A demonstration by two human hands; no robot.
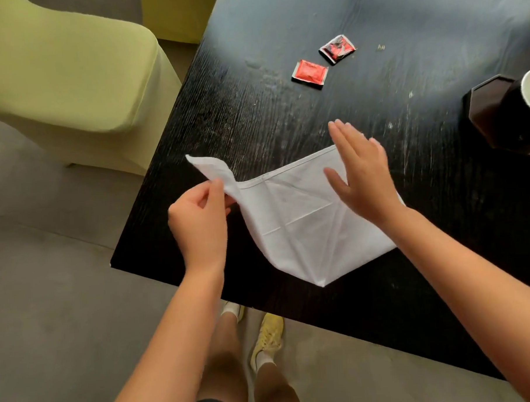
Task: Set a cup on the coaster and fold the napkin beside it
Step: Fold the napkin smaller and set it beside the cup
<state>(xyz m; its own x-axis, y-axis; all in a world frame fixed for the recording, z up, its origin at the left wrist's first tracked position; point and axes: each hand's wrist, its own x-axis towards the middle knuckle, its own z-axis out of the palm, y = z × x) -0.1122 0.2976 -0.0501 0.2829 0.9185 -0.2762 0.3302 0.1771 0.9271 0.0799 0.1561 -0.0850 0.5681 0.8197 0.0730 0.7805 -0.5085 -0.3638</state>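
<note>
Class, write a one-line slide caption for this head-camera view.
Left hand pinches a white cloth napkin's corner while the open right hand hovers above it on a black wooden table.

**Dark table, green chairs, grey floor**

I see a black wood-grain table (284, 108) with pale glare across its far end. A yellow-green covered chair (64, 82) stands left of my left hand; another (176, 13) sits beyond. Grey floor (50, 316) lies below.
</note>
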